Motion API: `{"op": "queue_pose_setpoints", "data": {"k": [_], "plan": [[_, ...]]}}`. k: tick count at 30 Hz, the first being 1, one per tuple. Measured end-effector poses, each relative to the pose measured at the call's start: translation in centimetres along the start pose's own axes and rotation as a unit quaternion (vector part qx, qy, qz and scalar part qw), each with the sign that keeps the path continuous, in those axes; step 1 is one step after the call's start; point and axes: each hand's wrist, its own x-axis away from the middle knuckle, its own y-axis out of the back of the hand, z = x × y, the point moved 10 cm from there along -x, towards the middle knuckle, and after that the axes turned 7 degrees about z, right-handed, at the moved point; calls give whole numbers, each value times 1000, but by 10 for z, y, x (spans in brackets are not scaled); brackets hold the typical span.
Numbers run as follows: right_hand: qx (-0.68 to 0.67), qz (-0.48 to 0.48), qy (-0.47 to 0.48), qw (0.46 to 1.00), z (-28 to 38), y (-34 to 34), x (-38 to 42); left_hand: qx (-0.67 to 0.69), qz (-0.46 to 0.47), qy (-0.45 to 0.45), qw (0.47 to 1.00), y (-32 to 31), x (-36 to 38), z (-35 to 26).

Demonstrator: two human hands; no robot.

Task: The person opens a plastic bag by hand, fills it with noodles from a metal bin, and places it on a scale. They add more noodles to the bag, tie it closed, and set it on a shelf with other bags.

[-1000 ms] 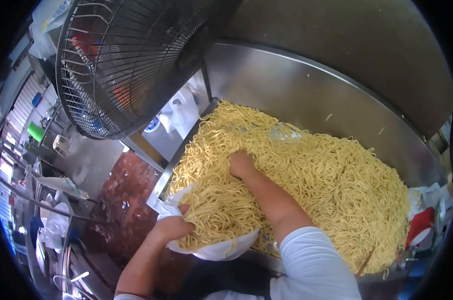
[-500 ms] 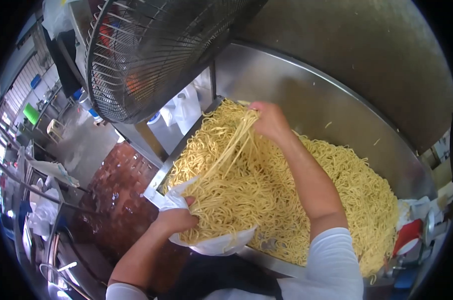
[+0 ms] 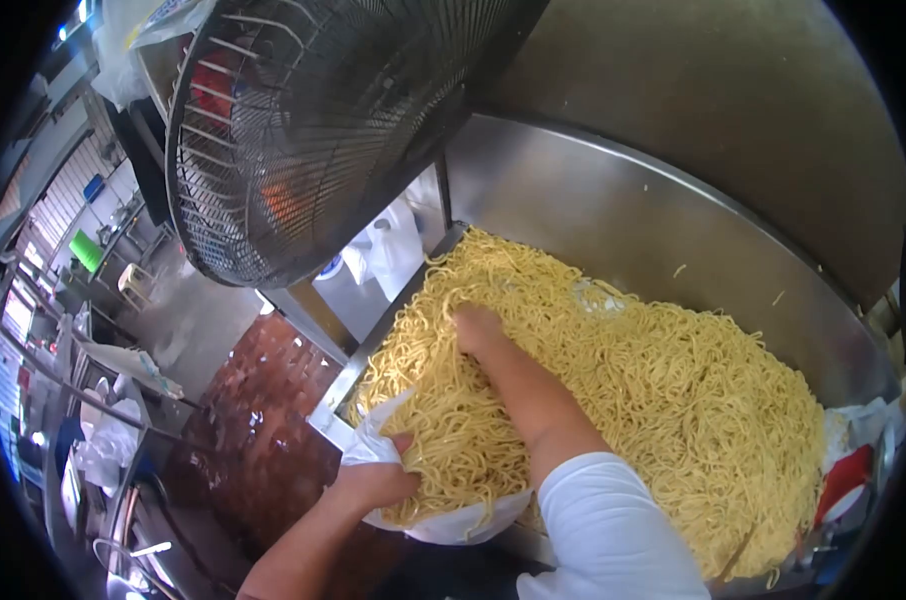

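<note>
Yellow noodles (image 3: 673,400) lie in a thick heap across a metal tray with a raised steel back wall (image 3: 613,180). Near the tray's left end, my left hand (image 3: 378,482) grips the edge of a white plastic bag (image 3: 458,527), which is spread open and filled with noodles. My right hand (image 3: 476,328) is at the noodles just above the bag, its fingers partly buried, closed around some strands.
A large black fan (image 3: 313,140) stands at the upper left, close to the tray. Beyond it are white plastic jugs (image 3: 393,250) and a red tiled floor (image 3: 258,400). A red object (image 3: 845,482) sits at the tray's right end.
My right hand has moved down and left from the tray's back, and the lifted strands have come down toward the bag. The camera view has shifted slightly. My left hand still holds the bag.
</note>
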Motion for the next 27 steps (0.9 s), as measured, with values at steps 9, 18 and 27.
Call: {"op": "queue_pose_setpoints", "data": {"k": [9,18,27], "plan": [[-264,-158,13,951,-51,116,71,31,-66,-3,997,0,-1,15],[-255,72,36,964,13,115,208,286,-101,-74,950,27,39,11],[-265,53,149,951,40,-20,232,600,-55,-198,773,81,49,-90]]}}
